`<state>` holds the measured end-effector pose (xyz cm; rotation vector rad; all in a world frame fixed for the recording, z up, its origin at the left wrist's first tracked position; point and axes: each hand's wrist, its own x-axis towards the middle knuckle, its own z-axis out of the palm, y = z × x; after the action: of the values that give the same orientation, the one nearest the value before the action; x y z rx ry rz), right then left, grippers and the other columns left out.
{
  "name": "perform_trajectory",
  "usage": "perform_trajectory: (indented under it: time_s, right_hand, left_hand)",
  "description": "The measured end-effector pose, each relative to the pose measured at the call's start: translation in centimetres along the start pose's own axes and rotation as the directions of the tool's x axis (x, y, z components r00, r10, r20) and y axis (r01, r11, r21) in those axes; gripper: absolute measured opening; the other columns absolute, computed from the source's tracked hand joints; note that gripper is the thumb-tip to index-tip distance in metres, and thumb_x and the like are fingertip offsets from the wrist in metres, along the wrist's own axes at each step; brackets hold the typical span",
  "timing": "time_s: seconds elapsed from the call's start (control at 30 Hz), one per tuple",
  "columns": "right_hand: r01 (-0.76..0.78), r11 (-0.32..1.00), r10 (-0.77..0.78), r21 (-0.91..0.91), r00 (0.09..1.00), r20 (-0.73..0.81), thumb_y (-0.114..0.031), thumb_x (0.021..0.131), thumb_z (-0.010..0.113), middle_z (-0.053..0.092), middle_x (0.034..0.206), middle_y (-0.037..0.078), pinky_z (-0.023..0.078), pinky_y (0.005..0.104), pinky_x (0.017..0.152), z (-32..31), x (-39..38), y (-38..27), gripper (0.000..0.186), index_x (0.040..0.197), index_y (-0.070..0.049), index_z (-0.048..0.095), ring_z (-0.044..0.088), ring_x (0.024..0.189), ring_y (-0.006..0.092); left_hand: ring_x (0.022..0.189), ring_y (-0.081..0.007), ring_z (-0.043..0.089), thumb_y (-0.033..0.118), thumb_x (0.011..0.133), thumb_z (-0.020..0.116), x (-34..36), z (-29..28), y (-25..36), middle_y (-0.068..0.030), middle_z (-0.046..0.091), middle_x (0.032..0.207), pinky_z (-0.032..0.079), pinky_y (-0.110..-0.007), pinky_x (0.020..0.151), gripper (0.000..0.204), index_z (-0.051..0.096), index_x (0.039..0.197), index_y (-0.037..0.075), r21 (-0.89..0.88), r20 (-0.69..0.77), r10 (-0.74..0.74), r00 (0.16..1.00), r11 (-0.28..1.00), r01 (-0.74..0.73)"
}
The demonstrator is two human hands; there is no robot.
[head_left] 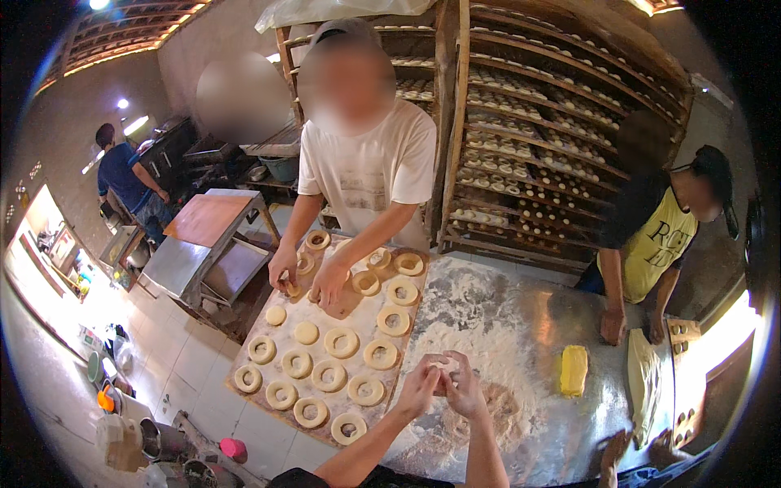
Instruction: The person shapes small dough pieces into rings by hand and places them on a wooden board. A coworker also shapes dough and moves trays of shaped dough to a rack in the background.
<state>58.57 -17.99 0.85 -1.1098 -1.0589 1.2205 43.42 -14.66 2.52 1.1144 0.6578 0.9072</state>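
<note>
My left hand (421, 388) and my right hand (466, 389) meet above the floured metal table (533, 313), fingers curled toward each other. Pinched between their fingertips is a small pale piece of dough (445, 367), mostly covered by the fingers. Below my right hand lies a patch of loose flour (498, 407). Just left of my hands, a board (346, 307) bears several dough rings (329, 375) and a few flat dough rounds (306, 333). Across the table, a person in a white shirt has both hands on dough at the board.
A yellow block (573, 371) sits on the table's right half, with a long dough strip (644, 378) beyond it. A person in a yellow shirt (651, 244) stands there; another person's hands (614, 451) reach in at lower right. Tall racks (455, 130) hold dough trays behind.
</note>
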Motion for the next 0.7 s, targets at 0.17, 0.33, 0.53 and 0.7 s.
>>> perform_trajectory:
  time_s: [0.17, 0.33, 0.53, 0.7]
  right_hand:
    - [0.186, 0.949, -0.193, -0.256, 0.981, -0.001, -0.050, 0.105, 0.041, 0.066, 0.089, 0.009, 0.051, 0.0278, 0.067, 3.8, 2.7, 1.1, 0.051, 0.131, -0.007, 0.046, 0.061, 0.070, 0.0185]
    - [-0.062, 0.849, 0.179, 0.525, 0.968, -0.174, -0.071, 0.099, 0.037, 0.063, 0.084, 0.008, 0.048, 0.0299, 0.058, 9.1, 3.8, 0.5, 0.070, 0.131, -0.010, 0.048, 0.059, 0.069, 0.0139]
    - [0.110, 0.843, 0.038, 0.527, 0.965, -0.261, -0.064, 0.102, 0.037, 0.066, 0.101, 0.009, 0.050, 0.0245, 0.067, 15.4, 9.4, 1.2, 0.060, 0.136, -0.015, 0.049, 0.065, 0.075, 0.0191]
    - [0.021, 0.943, -0.064, 0.332, 0.991, 0.121, -0.068, 0.100, 0.037, 0.062, 0.102, 0.007, 0.050, 0.0257, 0.067, 16.7, 13.4, 3.0, 0.065, 0.133, -0.013, 0.051, 0.062, 0.078, 0.0156]
  left_hand:
    - [0.073, -0.0251, 0.068, 0.036, 0.107, 0.044, 0.0, -2.1, 0.4, -0.0138, 0.067, 0.081, 0.053, -0.040, 0.062, 0.029, 0.057, 0.111, 0.010, 0.764, -0.083, 0.331, 0.940, 0.626, -0.153]
    - [0.062, -0.0318, 0.067, 0.033, 0.106, 0.044, 1.3, -6.9, 2.2, -0.0155, 0.065, 0.072, 0.051, -0.044, 0.058, 0.027, 0.057, 0.106, 0.009, 0.681, -0.166, 0.309, 0.936, 0.723, -0.118]
    - [0.062, -0.0412, 0.066, 0.026, 0.103, 0.050, 3.0, -13.3, 4.6, -0.0185, 0.065, 0.065, 0.050, -0.050, 0.055, 0.019, 0.058, 0.103, 0.010, 0.652, -0.244, 0.330, 0.912, 0.752, -0.098]
    - [0.061, -0.0371, 0.068, 0.031, 0.104, 0.050, 4.8, -17.8, 5.7, -0.0171, 0.067, 0.068, 0.051, -0.045, 0.055, 0.023, 0.058, 0.104, 0.009, 0.503, -0.175, 0.275, 0.945, 0.851, -0.154]
